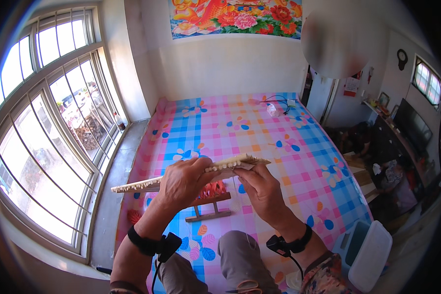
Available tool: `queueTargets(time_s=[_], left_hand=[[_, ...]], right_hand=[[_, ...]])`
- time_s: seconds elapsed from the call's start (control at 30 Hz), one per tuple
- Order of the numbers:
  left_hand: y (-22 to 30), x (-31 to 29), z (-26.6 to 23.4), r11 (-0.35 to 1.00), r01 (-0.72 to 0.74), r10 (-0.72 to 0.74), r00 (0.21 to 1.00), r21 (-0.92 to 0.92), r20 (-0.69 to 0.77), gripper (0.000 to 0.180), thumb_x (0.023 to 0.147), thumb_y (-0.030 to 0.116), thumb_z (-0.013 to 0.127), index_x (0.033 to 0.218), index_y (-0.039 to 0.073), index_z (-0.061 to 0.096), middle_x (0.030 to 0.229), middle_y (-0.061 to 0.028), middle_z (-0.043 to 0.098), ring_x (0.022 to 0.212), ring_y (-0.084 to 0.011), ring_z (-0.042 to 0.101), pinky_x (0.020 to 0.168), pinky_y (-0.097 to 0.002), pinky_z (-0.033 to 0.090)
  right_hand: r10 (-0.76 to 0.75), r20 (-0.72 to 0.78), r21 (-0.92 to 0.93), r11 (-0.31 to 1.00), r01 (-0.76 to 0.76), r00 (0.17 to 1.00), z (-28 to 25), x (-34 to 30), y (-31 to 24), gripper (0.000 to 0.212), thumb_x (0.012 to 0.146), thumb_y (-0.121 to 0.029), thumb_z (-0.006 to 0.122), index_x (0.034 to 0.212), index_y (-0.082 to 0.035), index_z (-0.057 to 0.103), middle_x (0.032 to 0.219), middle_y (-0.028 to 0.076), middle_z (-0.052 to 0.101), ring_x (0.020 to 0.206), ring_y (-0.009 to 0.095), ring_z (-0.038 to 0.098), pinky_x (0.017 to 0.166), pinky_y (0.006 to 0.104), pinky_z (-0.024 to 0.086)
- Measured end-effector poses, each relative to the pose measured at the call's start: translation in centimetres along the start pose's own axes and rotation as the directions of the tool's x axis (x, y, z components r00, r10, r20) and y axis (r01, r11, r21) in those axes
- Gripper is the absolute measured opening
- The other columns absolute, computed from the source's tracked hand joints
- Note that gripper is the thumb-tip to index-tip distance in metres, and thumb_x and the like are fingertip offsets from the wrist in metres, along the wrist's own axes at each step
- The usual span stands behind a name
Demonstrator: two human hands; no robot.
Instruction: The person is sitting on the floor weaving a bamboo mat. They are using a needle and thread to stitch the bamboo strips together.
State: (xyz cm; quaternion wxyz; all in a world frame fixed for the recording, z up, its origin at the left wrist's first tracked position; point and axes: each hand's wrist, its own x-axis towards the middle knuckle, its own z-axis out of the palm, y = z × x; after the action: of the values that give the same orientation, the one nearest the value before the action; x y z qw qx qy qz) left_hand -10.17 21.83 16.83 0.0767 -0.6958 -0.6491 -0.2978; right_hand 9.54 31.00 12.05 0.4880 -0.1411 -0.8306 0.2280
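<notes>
A flat panel of pale stalks bound side by side [230, 162] is held up almost edge-on, its cut round ends showing along the near rim. My left hand [183, 181] is closed over its middle, fingers across the top. At the panel's right part, my right hand [259, 188] pinches the lower edge between thumb and fingers. Below the panel, partly covered by it and my left hand, stands a small wooden frame [210, 200] with red netting [214, 189]. Black straps with small dark devices circle both my wrists.
I sit on a wide raised bed with a pink and blue checked cover [240, 127]. A clear plastic box [362, 250] with a white lid stands at right. Cables [279, 101] lie at the far edge. A barred window [54, 132] lines the left. Another person [360, 137] is low at right.
</notes>
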Motion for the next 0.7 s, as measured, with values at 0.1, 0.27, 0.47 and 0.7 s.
queueTargets(time_s=[0.1, 0.27, 0.47, 0.7], left_hand=[[0.14, 0.06, -0.18, 1.0, 0.0, 0.0, 1.0, -0.005, 0.008, 0.023, 0.089, 0.022, 0.069, 0.103, 0.004, 0.065, 0.089, -0.0152, 0.068, 0.079, -0.0351, 0.067, 0.069, -0.0441, 0.051], [0.2, -0.05, -0.28, 1.0, -0.028, 0.028, 1.0, -0.002, -0.014, 0.022, 0.088, 0.021, 0.069, 0.101, 0.005, 0.064, 0.088, -0.015, 0.067, 0.079, -0.0353, 0.067, 0.07, -0.0445, 0.05], [0.09, -0.25, -0.23, 1.0, 0.008, -0.008, 1.0, 0.013, -0.005, 0.02, 0.088, 0.02, 0.068, 0.1, 0.004, 0.064, 0.087, -0.0149, 0.066, 0.08, -0.0355, 0.066, 0.07, -0.0444, 0.05], [-0.04, -0.51, -0.08, 1.0, 0.005, -0.005, 1.0, 0.001, -0.022, 0.022, 0.091, 0.03, 0.066, 0.097, 0.009, 0.061, 0.08, -0.0098, 0.063, 0.079, -0.0327, 0.064, 0.069, -0.0444, 0.049]], right_hand=[[-0.021, -0.004, 0.051, 0.998, 0.021, 1.0, 0.13, 0.03, 0.63, 0.027, 0.091, 0.007, 0.063, 0.117, 0.0, 0.066, 0.107, 0.015, 0.063, 0.098, 0.026, 0.067, 0.08, 0.0323, 0.055], [-0.029, -0.013, 0.117, 0.993, 0.031, 0.999, 0.48, 0.1, 0.75, 0.026, 0.092, 0.006, 0.063, 0.118, 0.0, 0.065, 0.108, 0.015, 0.064, 0.098, 0.024, 0.067, 0.08, 0.0323, 0.056], [-0.02, -0.007, 0.13, 0.991, 0.021, 1.0, 0.63, -0.01, 0.54, 0.023, 0.094, 0.007, 0.061, 0.116, 0.001, 0.064, 0.11, 0.015, 0.063, 0.099, 0.024, 0.067, 0.081, 0.0316, 0.055], [-0.025, 0.0, 0.217, 0.976, 0.024, 1.0, 0.98, -0.01, 0.88, 0.021, 0.095, 0.005, 0.059, 0.116, 0.002, 0.063, 0.111, 0.015, 0.063, 0.101, 0.023, 0.065, 0.084, 0.0306, 0.053]])
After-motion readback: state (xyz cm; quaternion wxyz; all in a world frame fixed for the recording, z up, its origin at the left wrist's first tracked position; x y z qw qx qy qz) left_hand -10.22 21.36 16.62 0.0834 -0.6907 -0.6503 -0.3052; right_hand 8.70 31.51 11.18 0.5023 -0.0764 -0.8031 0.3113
